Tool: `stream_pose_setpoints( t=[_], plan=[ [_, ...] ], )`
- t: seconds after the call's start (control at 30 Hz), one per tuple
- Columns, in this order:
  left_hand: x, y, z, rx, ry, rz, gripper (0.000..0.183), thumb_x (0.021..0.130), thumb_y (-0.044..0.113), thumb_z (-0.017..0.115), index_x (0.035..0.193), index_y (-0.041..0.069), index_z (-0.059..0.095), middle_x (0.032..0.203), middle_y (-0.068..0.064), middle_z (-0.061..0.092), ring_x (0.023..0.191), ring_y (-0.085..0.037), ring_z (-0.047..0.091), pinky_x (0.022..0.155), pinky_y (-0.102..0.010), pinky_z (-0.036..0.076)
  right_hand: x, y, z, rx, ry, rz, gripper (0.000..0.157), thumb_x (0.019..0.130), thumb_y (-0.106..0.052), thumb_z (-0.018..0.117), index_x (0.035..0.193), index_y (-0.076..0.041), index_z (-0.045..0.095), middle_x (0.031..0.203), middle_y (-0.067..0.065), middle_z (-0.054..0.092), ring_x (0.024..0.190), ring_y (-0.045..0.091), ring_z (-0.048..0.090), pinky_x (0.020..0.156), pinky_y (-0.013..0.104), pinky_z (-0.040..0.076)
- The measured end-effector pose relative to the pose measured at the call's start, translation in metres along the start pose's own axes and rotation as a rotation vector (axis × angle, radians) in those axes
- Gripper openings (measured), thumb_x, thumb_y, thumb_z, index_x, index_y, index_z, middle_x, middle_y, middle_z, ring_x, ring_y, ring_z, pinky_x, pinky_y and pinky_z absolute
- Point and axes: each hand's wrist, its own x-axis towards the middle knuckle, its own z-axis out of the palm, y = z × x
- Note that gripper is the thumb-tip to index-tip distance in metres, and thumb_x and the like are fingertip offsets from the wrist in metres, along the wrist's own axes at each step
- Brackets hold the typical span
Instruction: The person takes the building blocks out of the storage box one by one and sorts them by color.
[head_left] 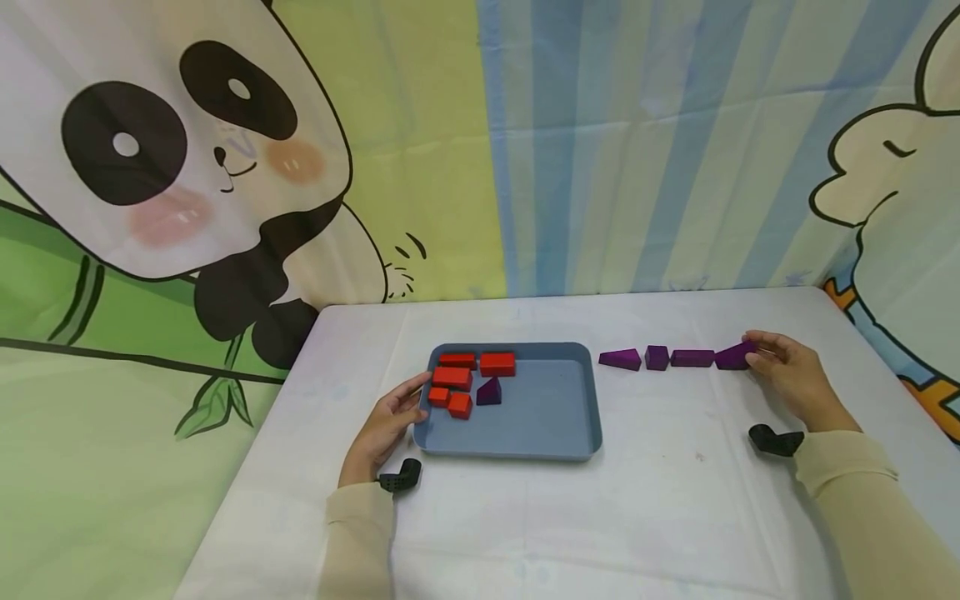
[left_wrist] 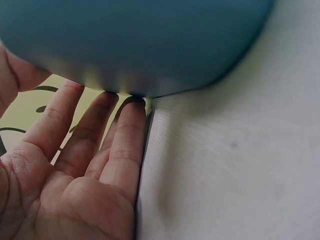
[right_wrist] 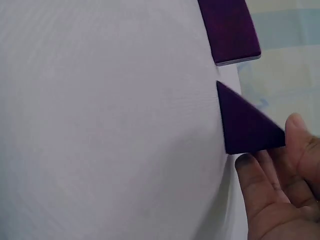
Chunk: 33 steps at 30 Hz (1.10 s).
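Note:
My right hand (head_left: 801,383) pinches the right end of a purple triangular block (right_wrist: 247,122), thumb at its upper corner and fingers along its bottom edge. This block is the rightmost in a row on the white table, beside a long purple block (head_left: 692,358). Further left in the row come a purple cube (head_left: 657,357) and a tapered purple block (head_left: 621,359). At the left end of a blue-grey tray (head_left: 547,450), my left hand (head_left: 382,429) touches the outer wall with fingertips and thumb; its fingers (left_wrist: 122,145) are loosely extended in the left wrist view.
Inside the tray, several red blocks (head_left: 452,377) gather at the left, with a purple sloped block (head_left: 489,392) next to them. A printed cloth backdrop (head_left: 615,150) hangs behind the table's far edge. A black wrist device (head_left: 776,440) sits by the right cuff.

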Motion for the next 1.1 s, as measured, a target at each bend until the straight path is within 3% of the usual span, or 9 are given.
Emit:
stream_pose_setpoints(
  t=[0.13, 0.2, 0.37, 0.47, 0.57, 0.67, 0.73, 0.97, 1.1],
  plan=[
    [0.000, 0.000, -0.001, -0.002, 0.009, -0.001, 0.075, 0.093, -0.008, 0.067, 0.164, 0.001, 0.044, 0.172, -0.015, 0.038, 0.157, -0.034, 0.038, 0.126, -0.042, 0.032, -0.001, -0.010, -0.001, -0.011, 0.049, -0.025, 0.064, 0.113, -0.035, 0.055, 0.165, 0.001, 0.039, 0.168, 0.027, 0.040, 0.145, 0.020, 0.051, 0.104, 0.012, 0.047],
    [0.000, 0.000, -0.002, 0.000, 0.006, 0.000, 0.075, 0.094, -0.009, 0.067, 0.164, 0.001, 0.043, 0.172, -0.015, 0.038, 0.156, -0.034, 0.038, 0.124, -0.036, 0.035, -0.001, -0.017, 0.000, 0.010, 0.085, -0.018, 0.068, 0.113, -0.040, 0.055, 0.167, -0.003, 0.037, 0.170, 0.024, 0.038, 0.154, 0.026, 0.044, 0.116, 0.020, 0.042],
    [0.000, -0.001, -0.003, -0.002, -0.009, 0.011, 0.075, 0.094, -0.010, 0.066, 0.165, -0.001, 0.041, 0.173, -0.016, 0.036, 0.157, -0.035, 0.036, 0.116, -0.021, 0.041, -0.004, -0.039, 0.004, 0.071, 0.116, -0.002, 0.073, 0.111, -0.048, 0.054, 0.170, -0.009, 0.035, 0.172, 0.020, 0.038, 0.148, 0.018, 0.048, 0.126, 0.042, 0.035],
    [0.001, 0.000, -0.003, -0.005, -0.007, 0.011, 0.075, 0.094, -0.010, 0.066, 0.165, -0.001, 0.041, 0.173, -0.016, 0.036, 0.158, -0.034, 0.036, 0.118, -0.023, 0.039, -0.006, -0.051, 0.010, 0.075, 0.097, -0.033, 0.073, 0.111, -0.048, 0.055, 0.169, -0.008, 0.036, 0.170, 0.021, 0.040, 0.138, 0.010, 0.053, 0.122, 0.031, 0.039],
    [0.002, 0.001, -0.002, -0.004, -0.002, 0.007, 0.075, 0.094, -0.010, 0.066, 0.165, 0.000, 0.042, 0.173, -0.016, 0.037, 0.158, -0.034, 0.036, 0.124, -0.032, 0.035, -0.008, -0.063, 0.017, 0.077, 0.065, -0.067, 0.074, 0.110, -0.048, 0.056, 0.168, -0.007, 0.037, 0.169, 0.020, 0.041, 0.140, 0.013, 0.052, 0.113, 0.018, 0.043],
    [0.003, 0.001, -0.001, -0.006, 0.006, -0.001, 0.075, 0.093, -0.010, 0.066, 0.164, 0.000, 0.043, 0.172, -0.016, 0.038, 0.158, -0.034, 0.037, 0.126, -0.040, 0.031, -0.010, -0.075, 0.026, 0.071, 0.022, -0.097, 0.075, 0.109, -0.050, 0.057, 0.167, -0.006, 0.039, 0.168, 0.020, 0.043, 0.141, 0.017, 0.052, 0.107, 0.013, 0.046],
    [0.003, 0.001, -0.001, -0.012, 0.008, -0.005, 0.075, 0.093, -0.010, 0.066, 0.164, 0.000, 0.043, 0.172, -0.016, 0.038, 0.158, -0.033, 0.037, 0.127, -0.043, 0.029, -0.011, -0.081, 0.032, 0.065, -0.009, -0.125, 0.074, 0.109, -0.050, 0.058, 0.166, -0.006, 0.041, 0.165, 0.019, 0.047, 0.135, 0.010, 0.054, 0.102, 0.009, 0.046],
    [0.003, -0.001, 0.000, -0.024, 0.010, 0.005, 0.078, 0.089, -0.012, 0.065, 0.163, 0.001, 0.045, 0.171, -0.016, 0.040, 0.158, -0.033, 0.038, 0.127, -0.042, 0.030, -0.013, -0.095, 0.052, 0.102, -0.139, -0.227, 0.068, 0.109, -0.039, 0.064, 0.163, -0.002, 0.044, 0.142, -0.011, 0.060, 0.114, -0.015, 0.054, 0.091, 0.005, 0.046],
    [0.003, -0.002, 0.000, -0.023, 0.006, 0.004, 0.078, 0.089, -0.012, 0.065, 0.163, 0.002, 0.045, 0.171, -0.015, 0.040, 0.157, -0.031, 0.038, 0.126, -0.040, 0.032, -0.013, -0.104, 0.063, 0.126, -0.186, -0.280, 0.065, 0.110, -0.033, 0.064, 0.162, 0.001, 0.044, 0.152, 0.008, 0.059, 0.114, -0.016, 0.055, 0.093, 0.005, 0.046]
  ],
)
